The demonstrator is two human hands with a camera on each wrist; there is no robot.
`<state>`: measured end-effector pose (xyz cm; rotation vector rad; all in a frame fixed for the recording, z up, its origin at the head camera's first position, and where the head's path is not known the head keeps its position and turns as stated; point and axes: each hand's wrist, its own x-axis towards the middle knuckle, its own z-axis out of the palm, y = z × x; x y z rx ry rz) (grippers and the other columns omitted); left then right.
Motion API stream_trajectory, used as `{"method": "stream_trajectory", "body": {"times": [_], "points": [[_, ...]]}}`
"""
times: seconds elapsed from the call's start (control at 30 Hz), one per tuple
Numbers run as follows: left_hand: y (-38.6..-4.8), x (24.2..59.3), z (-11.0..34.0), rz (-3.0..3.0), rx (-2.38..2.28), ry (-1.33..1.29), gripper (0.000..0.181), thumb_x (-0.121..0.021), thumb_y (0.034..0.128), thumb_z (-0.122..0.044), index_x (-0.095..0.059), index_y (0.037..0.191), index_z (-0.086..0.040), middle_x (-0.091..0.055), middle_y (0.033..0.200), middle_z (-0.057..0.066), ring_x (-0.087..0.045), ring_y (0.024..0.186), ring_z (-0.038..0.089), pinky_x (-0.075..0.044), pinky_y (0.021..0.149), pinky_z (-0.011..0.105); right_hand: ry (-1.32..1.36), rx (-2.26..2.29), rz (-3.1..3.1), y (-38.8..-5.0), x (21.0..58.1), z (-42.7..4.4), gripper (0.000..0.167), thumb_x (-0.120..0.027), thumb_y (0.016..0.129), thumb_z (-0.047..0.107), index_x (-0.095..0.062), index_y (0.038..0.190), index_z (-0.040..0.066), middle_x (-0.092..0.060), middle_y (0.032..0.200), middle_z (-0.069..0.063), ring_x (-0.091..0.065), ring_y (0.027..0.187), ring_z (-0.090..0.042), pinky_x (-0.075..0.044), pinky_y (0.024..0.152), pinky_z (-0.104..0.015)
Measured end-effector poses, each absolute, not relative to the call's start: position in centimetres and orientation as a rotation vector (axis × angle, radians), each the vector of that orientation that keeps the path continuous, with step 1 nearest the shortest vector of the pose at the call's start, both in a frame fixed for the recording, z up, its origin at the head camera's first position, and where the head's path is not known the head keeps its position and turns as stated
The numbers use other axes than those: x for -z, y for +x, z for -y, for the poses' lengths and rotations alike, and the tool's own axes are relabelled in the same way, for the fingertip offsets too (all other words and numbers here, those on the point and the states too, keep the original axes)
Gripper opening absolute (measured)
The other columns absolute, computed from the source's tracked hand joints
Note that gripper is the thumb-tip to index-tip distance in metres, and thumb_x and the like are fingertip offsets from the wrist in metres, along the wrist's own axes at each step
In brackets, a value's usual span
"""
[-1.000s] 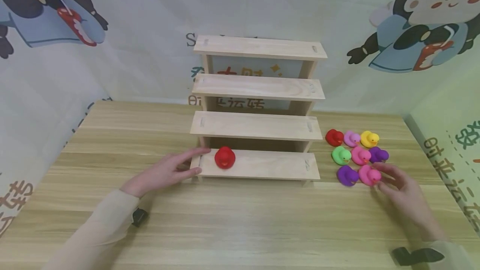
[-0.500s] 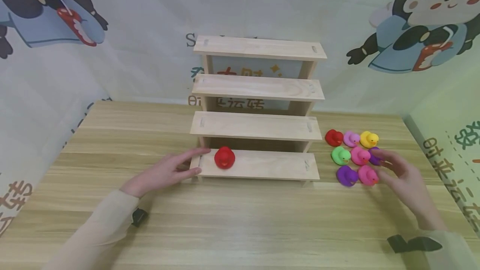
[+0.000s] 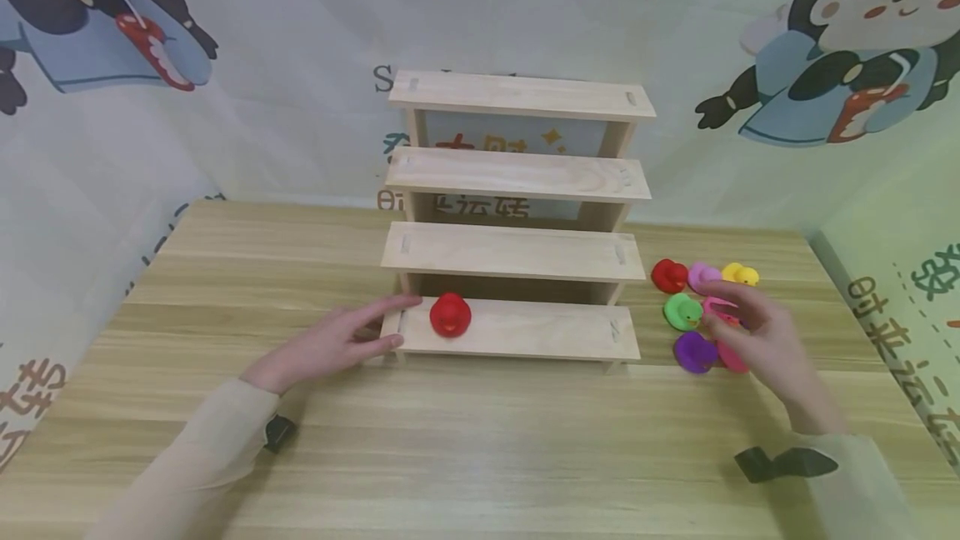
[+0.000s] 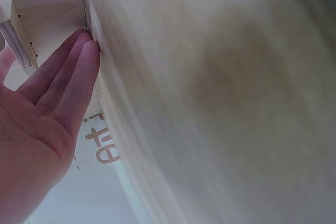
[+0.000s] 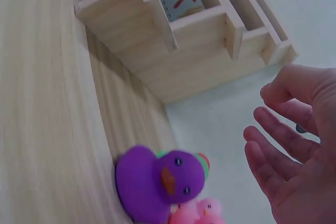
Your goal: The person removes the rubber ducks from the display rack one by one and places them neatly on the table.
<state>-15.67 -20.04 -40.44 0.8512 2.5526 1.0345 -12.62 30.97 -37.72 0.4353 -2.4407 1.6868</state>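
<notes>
A red rubber duck [image 3: 450, 315] sits near the left end of the lowest step of a wooden stepped shelf [image 3: 525, 332]. My left hand [image 3: 318, 348] touches that end of the step, its fingers extended; the left wrist view shows straight fingers [image 4: 79, 80] against the wood. Over the rubber ducks on the right hovers my right hand [image 3: 772, 352], holding nothing, its fingers loosely bent. Below it, a pink duck [image 3: 731, 357] and others are partly hidden. Beside them are a purple duck [image 3: 695, 352] and a green duck [image 3: 681, 312].
At the back of the group sit a red duck [image 3: 669, 275], a lilac duck [image 3: 702, 275] and a yellow duck [image 3: 741, 274]. The shelf's upper steps [image 3: 517, 172] rise toward a printed backdrop [image 3: 300, 107]. All stands on a wood-grain table [image 3: 480, 448].
My right hand has moved left and slightly up, from beside the front pink duck to above the middle of the group. The left hand and the red duck on the step have stayed still.
</notes>
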Motion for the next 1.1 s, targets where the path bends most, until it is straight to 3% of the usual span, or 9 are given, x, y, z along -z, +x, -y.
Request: {"method": "stream_trajectory", "body": {"times": [0.17, 0.33, 0.5, 0.7, 0.97, 1.1], "points": [[-15.7, 40.5, 20.1, -2.548, -1.041, 0.848, 0.057, -0.059, 0.0966, -0.038, -0.039, 0.149, -0.026, -0.041, 0.149, 0.009, -0.05, 0.124, 0.033, -0.042, 0.098, 0.058, 0.492, -1.545, 2.464, -13.1, 37.5, -29.6, 0.038, -0.059, 0.086, -0.015, -0.059, 0.123, -0.005, -0.062, 0.117, 0.005, -0.059, 0.104, -0.009, -0.049, 0.085, -0.014], [-15.6, 40.4, 20.1, -2.544, -1.048, 0.83, 0.058, -0.059, 0.0957, -0.04, -0.039, 0.149, -0.028, -0.041, 0.149, 0.006, -0.05, 0.125, 0.032, -0.041, 0.1, 0.056, 0.524, -1.55, 2.454, -13.4, 37.3, -28.2, 0.032, -0.06, 0.087, -0.015, -0.057, 0.119, -0.013, -0.064, 0.111, 0.006, -0.06, 0.1, -0.008, -0.049, 0.085, -0.015], [-15.5, 40.3, 20.2, -2.539, -1.044, 0.806, 0.059, -0.059, 0.0953, -0.043, -0.038, 0.149, -0.032, -0.04, 0.15, 0.004, -0.049, 0.126, 0.031, -0.041, 0.1, 0.057, 0.606, -1.692, 2.322, -13.7, 37.4, -27.0, 0.031, -0.056, 0.084, -0.022, -0.057, 0.114, -0.016, -0.065, 0.11, -0.009, -0.06, 0.102, -0.013, -0.05, 0.083, -0.019], [-15.4, 40.3, 20.1, -2.534, -1.038, 0.796, 0.06, -0.058, 0.0951, -0.046, -0.036, 0.149, -0.033, -0.037, 0.151, 0.003, -0.046, 0.128, 0.032, -0.038, 0.102, 0.058, 0.632, -1.685, 2.308, -13.8, 37.5, -26.0, 0.03, -0.056, 0.082, -0.025, -0.059, 0.111, -0.016, -0.066, 0.108, -0.008, -0.061, 0.1, -0.014, -0.05, 0.083, -0.019], [-15.4, 40.1, 20.1, -2.518, -1.055, 0.791, 0.06, -0.058, 0.0952, -0.044, -0.036, 0.149, -0.032, -0.037, 0.151, 0.003, -0.048, 0.126, 0.032, -0.039, 0.101, 0.057, 0.704, -1.568, 2.258, -13.4, 37.4, -25.4, 0.036, -0.058, 0.076, -0.029, -0.061, 0.108, -0.015, -0.065, 0.107, -0.017, -0.061, 0.099, -0.011, -0.052, 0.081, -0.018], [-15.4, 40.2, 20.0, -2.509, -1.066, 0.786, 0.06, -0.059, 0.0949, -0.043, -0.036, 0.149, -0.032, -0.038, 0.151, 0.004, -0.051, 0.124, 0.03, -0.041, 0.101, 0.055, 0.706, -1.581, 2.265, -13.0, 37.5, -25.4, 0.036, -0.058, 0.076, -0.028, -0.061, 0.109, -0.014, -0.066, 0.107, -0.01, -0.062, 0.099, -0.011, -0.052, 0.082, -0.018]]}}
